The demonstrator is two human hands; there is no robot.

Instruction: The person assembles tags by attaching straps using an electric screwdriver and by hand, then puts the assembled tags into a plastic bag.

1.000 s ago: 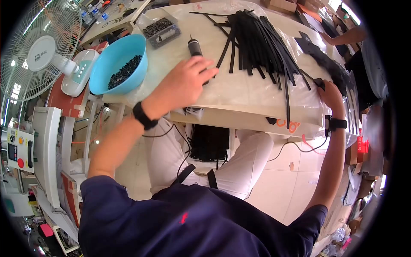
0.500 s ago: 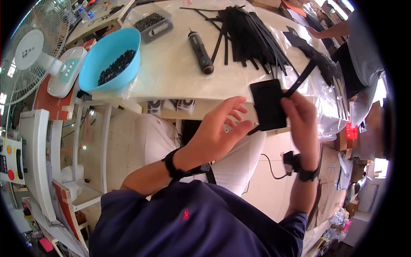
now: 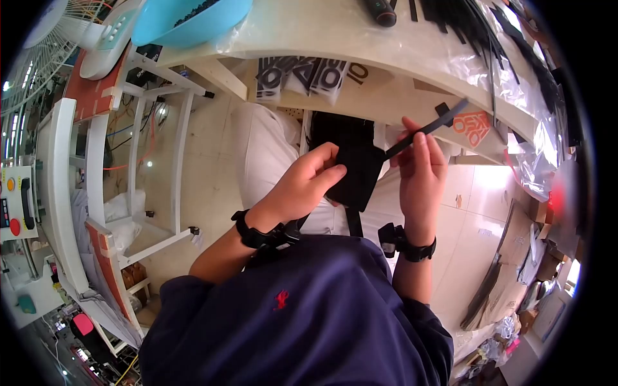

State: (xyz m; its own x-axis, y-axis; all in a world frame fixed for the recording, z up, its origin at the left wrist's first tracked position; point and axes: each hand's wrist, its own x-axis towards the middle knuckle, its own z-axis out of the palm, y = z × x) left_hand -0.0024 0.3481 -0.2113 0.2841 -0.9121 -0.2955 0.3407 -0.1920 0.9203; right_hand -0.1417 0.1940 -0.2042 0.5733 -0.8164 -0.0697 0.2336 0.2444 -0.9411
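Observation:
Above my lap, my left hand [image 3: 312, 177] grips the left side of a flat black rectangular piece [image 3: 360, 174], thumb on its face. A black strap [image 3: 418, 134] runs up and right from the piece's upper right corner. My right hand [image 3: 421, 161] pinches this strap between thumb and fingers. Near the strap's far end is a small black tab [image 3: 444, 114]. At the table's upper edge lies the screwdriver [image 3: 381, 11], partly cut off by the frame. More black strips [image 3: 467, 22] lie to its right.
The table [image 3: 309, 42] spans the top, with a blue bowl [image 3: 193, 29] of small black parts at its left. A fan [image 3: 55, 26] stands farther left. Printed packets [image 3: 299, 77] hang below the table edge. White frame legs [image 3: 183, 154] stand at left.
The view has tilted down. My right hand brought the black piece from the table's right side to my lap. My left hand left the screwdriver and took hold of the piece.

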